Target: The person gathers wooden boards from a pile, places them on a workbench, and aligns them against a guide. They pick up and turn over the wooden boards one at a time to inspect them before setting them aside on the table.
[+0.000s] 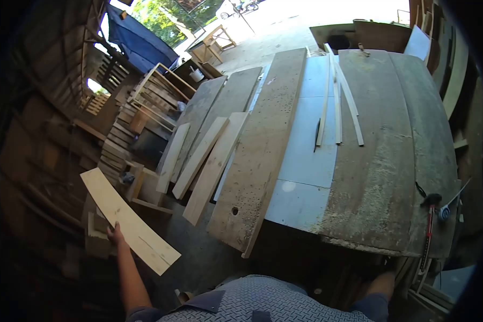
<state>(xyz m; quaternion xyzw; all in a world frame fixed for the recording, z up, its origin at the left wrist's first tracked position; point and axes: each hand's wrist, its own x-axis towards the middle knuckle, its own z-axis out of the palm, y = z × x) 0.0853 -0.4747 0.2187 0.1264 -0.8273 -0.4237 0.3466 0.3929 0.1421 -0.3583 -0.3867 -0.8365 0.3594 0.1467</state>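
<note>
We log 1 pale board [126, 220], left hand [114, 234] clamping its edge mid-length, prob. for balance, left of bench [381, 134]; right hand hidden, can't tell.

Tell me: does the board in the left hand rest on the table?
No, the left hand holds the board out beside the table, not touching it.

1. A broad, dusty table [381, 161] is seen well to the right of the fingers [114, 232].
2. A long board [263, 150] with a hole is laid along its near edge, between table and fingers.
3. Three shorter boards [198, 158] are leaned closer, up and right of the fingers.
4. Thin strips [338, 102] are laid on the table, farther off.
5. A wrench [449, 206] is placed farthest right.
6. A blue tarp [139, 43] is hung far beyond the fingers.
</note>
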